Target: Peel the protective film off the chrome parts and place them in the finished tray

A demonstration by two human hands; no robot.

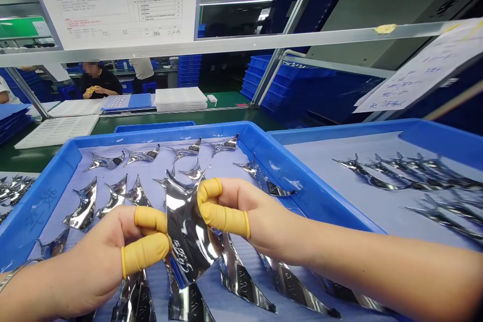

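Note:
A shiny chrome-like curved trim piece (188, 226) with raised lettering is held up over the blue tray (251, 133). My left hand (101, 256), in yellow finger cots, pinches its left edge between thumb and finger. On the opposite side, my right hand (241, 211) grips the upper right edge, also with yellow cots on the fingertips. Below and behind the held part, several similar mirror-like pieces (83, 204) lie spread on the tray's pale lining. Some of them are partly hidden by my hands.
Another blue tray (415, 128) on the right holds rows of similar shiny pieces (400, 168). More parts (15, 188) lie at the far left. A metal rail (264, 43) with a printed sheet (128, 5) crosses ahead. Across the green bench sits a person (100, 80) near white trays (181, 98).

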